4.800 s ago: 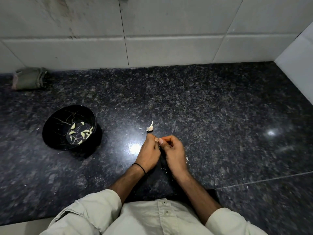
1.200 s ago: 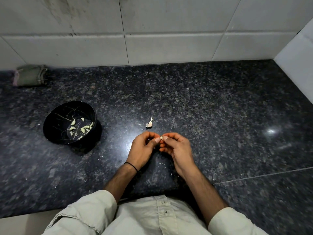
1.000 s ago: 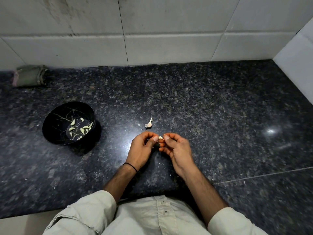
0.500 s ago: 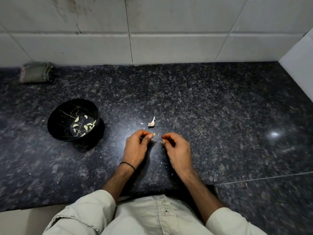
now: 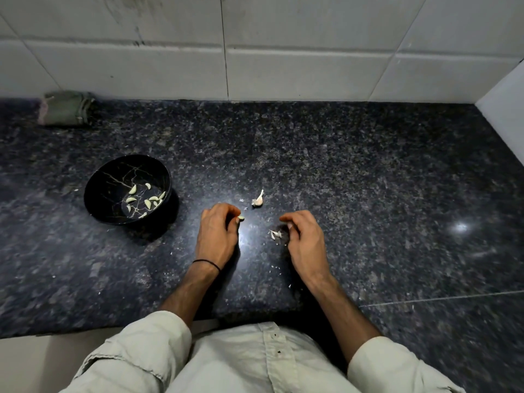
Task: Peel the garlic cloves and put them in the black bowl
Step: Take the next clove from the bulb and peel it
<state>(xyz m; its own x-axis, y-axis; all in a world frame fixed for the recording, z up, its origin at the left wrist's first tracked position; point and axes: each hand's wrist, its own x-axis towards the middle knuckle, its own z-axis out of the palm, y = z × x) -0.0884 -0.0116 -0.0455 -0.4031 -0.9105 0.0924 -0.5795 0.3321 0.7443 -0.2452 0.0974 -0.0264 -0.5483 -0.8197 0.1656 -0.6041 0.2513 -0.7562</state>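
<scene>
My left hand [image 5: 217,235] pinches a peeled clove [image 5: 241,218] between thumb and fingertips, held out at the tips so it is ready to carry. My right hand [image 5: 304,238] hangs low over the bench [image 5: 368,208], well apart from the left. Its fingers are loosely curled and, as far as I can see, grip nothing. The peel scraps [image 5: 275,234] lie on the bench just beside those fingers; I judge they belong there so the skins stay out of the bowl.

Just beyond the gap between my hands, an unpeeled clove [image 5: 258,199] with a papery tail lies within easy reach, probably next in line. Farther off to the left stands the black bowl [image 5: 105,191], with several bare cloves [image 5: 147,202] on its bottom. The one I hold belongs with them, so I reckon a reach to the left comes next. At the back, a green cloth [image 5: 66,107] lies against the tiled wall [image 5: 312,72].
</scene>
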